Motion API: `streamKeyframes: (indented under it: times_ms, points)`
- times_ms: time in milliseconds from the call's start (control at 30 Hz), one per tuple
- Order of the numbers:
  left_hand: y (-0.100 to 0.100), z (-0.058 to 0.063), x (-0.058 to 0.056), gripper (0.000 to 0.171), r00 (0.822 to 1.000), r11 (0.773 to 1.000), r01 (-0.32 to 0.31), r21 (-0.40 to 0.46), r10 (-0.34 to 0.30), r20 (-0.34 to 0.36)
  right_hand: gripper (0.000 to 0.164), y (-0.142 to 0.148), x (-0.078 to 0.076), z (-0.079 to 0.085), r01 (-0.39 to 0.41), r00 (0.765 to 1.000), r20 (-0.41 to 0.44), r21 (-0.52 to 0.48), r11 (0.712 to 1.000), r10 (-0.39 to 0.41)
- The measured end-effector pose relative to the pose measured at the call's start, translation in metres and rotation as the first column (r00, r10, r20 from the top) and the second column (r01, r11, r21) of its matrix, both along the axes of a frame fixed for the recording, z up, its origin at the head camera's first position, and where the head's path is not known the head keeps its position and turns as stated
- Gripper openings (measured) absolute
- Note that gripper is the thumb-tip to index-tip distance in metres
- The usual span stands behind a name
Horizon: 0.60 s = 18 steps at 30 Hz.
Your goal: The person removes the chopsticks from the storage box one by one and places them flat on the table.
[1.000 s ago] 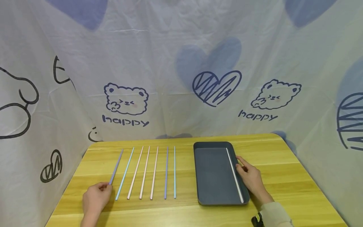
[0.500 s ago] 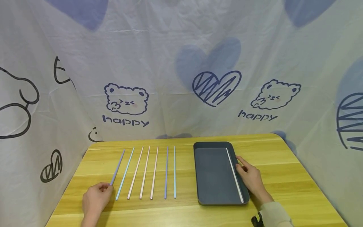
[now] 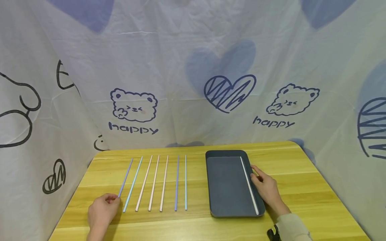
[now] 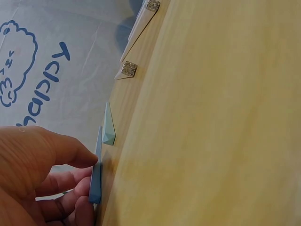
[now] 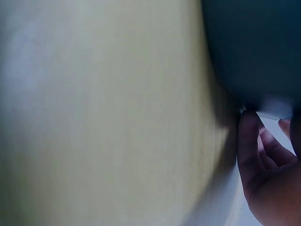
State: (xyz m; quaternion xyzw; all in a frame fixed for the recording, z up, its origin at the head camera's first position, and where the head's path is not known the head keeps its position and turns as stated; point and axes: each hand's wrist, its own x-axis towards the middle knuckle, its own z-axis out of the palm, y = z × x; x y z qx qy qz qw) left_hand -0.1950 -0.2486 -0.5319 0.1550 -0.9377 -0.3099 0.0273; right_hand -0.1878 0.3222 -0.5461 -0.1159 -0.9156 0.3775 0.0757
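Note:
In the head view, my left hand (image 3: 104, 211) pinches the near end of a purple-blue chopstick (image 3: 125, 177), leftmost in a row on the table. The left wrist view shows the thick end of this chopstick (image 4: 96, 181) between thumb and fingers. Right of it lies a light-blue chopstick (image 3: 132, 184), then three pale pink ones (image 3: 154, 184), another purple-blue one (image 3: 177, 184) and another light-blue one (image 3: 186, 183). My right hand (image 3: 266, 189) grips the right rim of a dark grey tray (image 3: 208, 187). Inside the tray, one whitish chopstick (image 3: 249, 185) lies along the right side.
The yellow wood-grain table (image 3: 169, 227) has a rounded far right corner. A pale cloth (image 3: 181, 113) with heart and bear drawings hangs behind it and at both sides. A dark object (image 3: 273, 233) sits at the right sleeve (image 3: 292, 227).
The far end of the purple-blue chopstick in my left hand has swung slightly right, closer to the light-blue one. My right hand and the tray have stayed in place.

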Motion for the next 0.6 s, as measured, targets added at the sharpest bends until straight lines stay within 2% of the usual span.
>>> streamKeyframes:
  times_ms: [167, 333, 467, 600]
  points:
    - [0.0, 0.0, 0.0, 0.029, 1.0, 1.0, -0.012, 0.005, 0.012, -0.004, 0.047, 0.0, 0.0, 0.001, -0.004, 1.0, -0.001, -0.001, 1.0, 0.004]
    - [0.005, 0.002, 0.0, 0.033, 0.997, 0.997, -0.07, 0.023, 0.07, -0.027, 0.047, 0.0, 0.0, 0.002, -0.007, 1.0, -0.015, 0.008, 1.0, 0.007]
    - [0.015, 0.007, -0.003, 0.031, 0.992, 0.995, -0.098, 0.038, 0.1, -0.075, 0.046, -0.001, 0.001, 0.003, -0.004, 1.0, -0.029, 0.009, 1.0, 0.004]
    - [0.029, 0.014, -0.01, 0.027, 0.986, 0.996, -0.07, 0.055, 0.078, -0.151, 0.045, -0.002, 0.001, 0.002, 0.002, 0.999, -0.04, 0.0, 1.0, -0.002]
